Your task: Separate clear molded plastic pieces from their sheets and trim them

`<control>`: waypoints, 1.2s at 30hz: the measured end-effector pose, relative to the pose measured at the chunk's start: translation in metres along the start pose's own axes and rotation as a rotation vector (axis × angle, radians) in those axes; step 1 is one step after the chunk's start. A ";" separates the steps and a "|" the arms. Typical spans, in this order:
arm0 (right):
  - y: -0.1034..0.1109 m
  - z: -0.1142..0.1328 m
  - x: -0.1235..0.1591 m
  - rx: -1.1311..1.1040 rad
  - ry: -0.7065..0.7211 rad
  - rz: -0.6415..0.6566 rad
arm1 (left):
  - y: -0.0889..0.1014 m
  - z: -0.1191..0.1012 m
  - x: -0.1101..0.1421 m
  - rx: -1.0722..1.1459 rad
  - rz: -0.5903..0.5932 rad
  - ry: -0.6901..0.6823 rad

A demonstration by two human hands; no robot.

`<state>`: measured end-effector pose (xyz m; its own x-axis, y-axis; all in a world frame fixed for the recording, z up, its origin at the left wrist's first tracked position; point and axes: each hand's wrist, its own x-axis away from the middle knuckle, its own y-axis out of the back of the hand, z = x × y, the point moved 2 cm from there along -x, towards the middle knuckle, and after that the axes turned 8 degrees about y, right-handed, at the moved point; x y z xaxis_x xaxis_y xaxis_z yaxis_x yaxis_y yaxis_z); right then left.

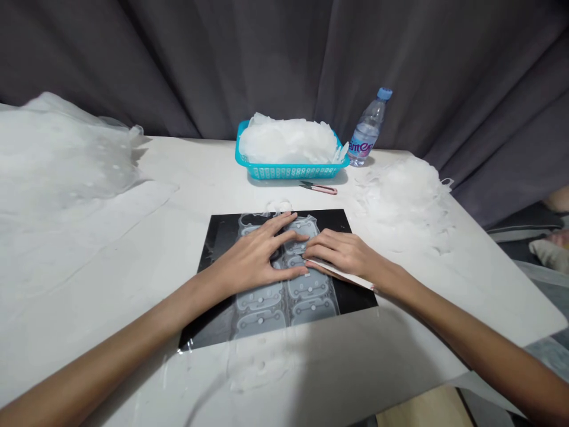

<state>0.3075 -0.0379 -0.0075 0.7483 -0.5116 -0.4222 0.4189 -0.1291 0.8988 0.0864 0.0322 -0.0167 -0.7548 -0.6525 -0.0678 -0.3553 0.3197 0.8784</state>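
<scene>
A translucent sheet of moulded silicone pieces (306,296) lies in two rows on a black mat (355,296) in the middle of the white table (155,249). My left hand (260,255) rests flat on the sheet with its fingers spread. My right hand (342,252) lies beside it, fingertips touching the sheet and the left fingers. Its fingers are curled over a thin white flat tool (342,274) that sticks out under the palm.
A turquoise basket (288,171) heaped with white pieces stands at the back, with small pink-handled snips (319,188) in front of it and a water bottle (368,131) to its right. White scraps (406,193) pile at right. Clear film (57,154) heaps at left. Dark curtain behind.
</scene>
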 end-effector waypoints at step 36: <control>-0.003 0.024 -0.005 -0.500 -0.284 -0.330 | 0.019 -0.026 0.013 0.410 -0.089 0.413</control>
<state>0.2899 -0.0548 -0.0053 0.4041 -0.7256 -0.5570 0.8422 0.0576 0.5360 0.0839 0.0125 0.0115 -0.4641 -0.8764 0.1288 -0.6538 0.4370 0.6177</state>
